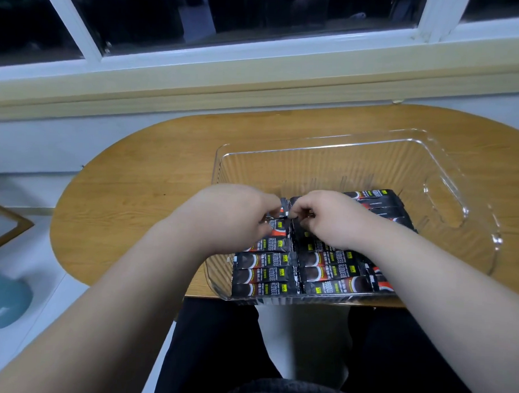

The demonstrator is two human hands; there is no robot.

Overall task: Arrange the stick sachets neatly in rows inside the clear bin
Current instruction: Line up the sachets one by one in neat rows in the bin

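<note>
- Clear ribbed plastic bin (447,179), rectangular with rounded corners, sits on an oval wooden table (129,186); its near edge overhangs the table's near edge slightly.
- Black stick sachets (267,273) with red and yellow print lie flat on the bin floor, filling the near and middle part; the far strip and the right end of the floor are bare.
- Near left: sachets in a tidy column, long sides touching, each running left to right. A second column lies just right of it, ends nearly meeting along a centre seam.
- Far right of the pile: several sachets lie at a slant, overlapping, less ordered.
- Left hand (237,219) is inside the bin over the left column, fingers curled down and pinching the end of a sachet at the centre seam.
- Right hand (331,219) is just beside it, fingertips almost touching the left hand's, fingers bent and gripping sachet ends at the same spot; exactly which sachets is hidden by the knuckles.
- Both forearms are bare and reach in from the near side.
- White window frame (257,46) with dark panes runs along the far side.
- Blue rounded object (1,299) on the floor, near left, blurred.
</note>
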